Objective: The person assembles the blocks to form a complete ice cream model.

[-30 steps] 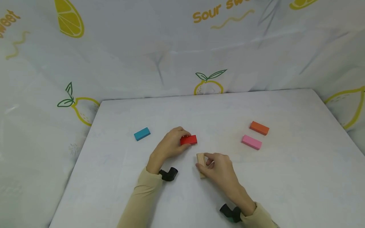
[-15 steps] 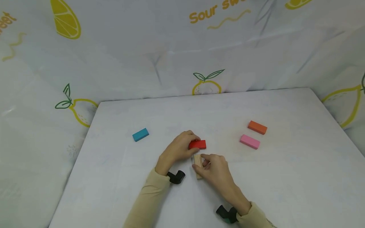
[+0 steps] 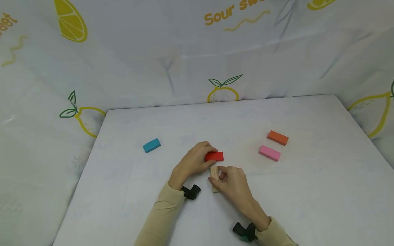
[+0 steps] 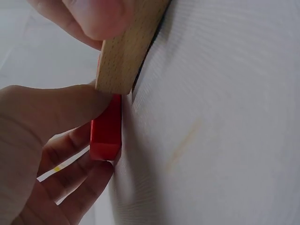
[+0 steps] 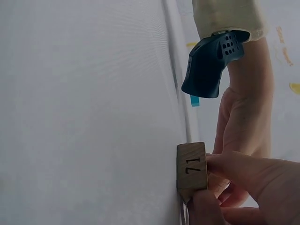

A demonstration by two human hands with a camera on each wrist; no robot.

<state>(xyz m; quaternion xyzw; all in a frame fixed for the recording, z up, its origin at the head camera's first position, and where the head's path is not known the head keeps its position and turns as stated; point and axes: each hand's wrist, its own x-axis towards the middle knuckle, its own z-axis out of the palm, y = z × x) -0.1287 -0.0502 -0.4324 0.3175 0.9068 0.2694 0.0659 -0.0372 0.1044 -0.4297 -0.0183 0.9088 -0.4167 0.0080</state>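
Observation:
My left hand point(image 3: 195, 159) pinches a red wooden block point(image 3: 218, 156) between thumb and fingers, the block lying crosswise on the white table. Just nearer to me, my right hand point(image 3: 235, 182) holds a plain wooden block point(image 3: 214, 172) that points away from me. Its far end comes right up to my left thumb and the red block. In the left wrist view the plain block point(image 4: 117, 70) overlaps the tip of the left thumb, with the red block point(image 4: 105, 129) just beyond. The near end of the plain block point(image 5: 192, 166) bears the number 71 in the right wrist view.
A blue block point(image 3: 152, 145) lies to the left. Over on the right are an orange block point(image 3: 278, 137) and, slightly nearer, a pink block point(image 3: 269, 153). Black wrist cameras point(image 3: 191, 192) stick out beside both wrists. Behind the table point(image 3: 323, 191) hangs a lemon-printed white cloth point(image 3: 138, 68).
My left hand has slid the red block right and slightly toward me, up to the far end of the plain block. The right hand has stayed nearly still. The head view has shifted slightly.

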